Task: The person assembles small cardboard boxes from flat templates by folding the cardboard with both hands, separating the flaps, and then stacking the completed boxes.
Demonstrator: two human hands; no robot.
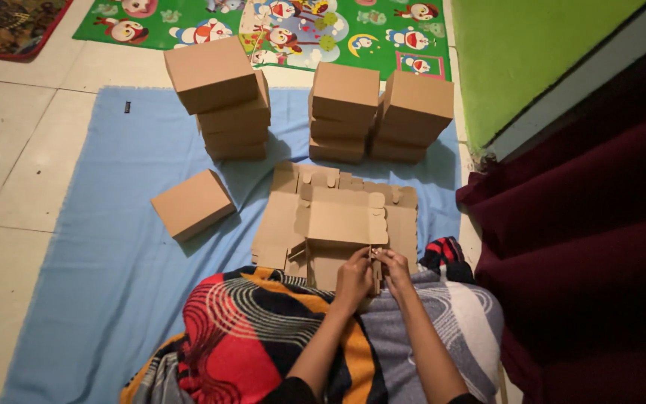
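Note:
A flat, unfolded brown cardboard box blank (342, 217) lies on a pile of similar blanks in front of my lap. My left hand (353, 277) and my right hand (394, 268) meet at its near edge, both pinching small flaps of the blank between the fingertips. The near part of the blank is bent upward toward me. My forearms reach out over a patterned red, orange and grey cloth (263, 337) covering my legs.
One closed cardboard box (192, 203) sits alone on the blue sheet (114, 247) to the left. Three stacks of closed boxes (222, 105) (344, 112) (413, 116) stand behind. A dark red curtain (600, 247) hangs at the right, a cartoon play mat (278, 26) beyond.

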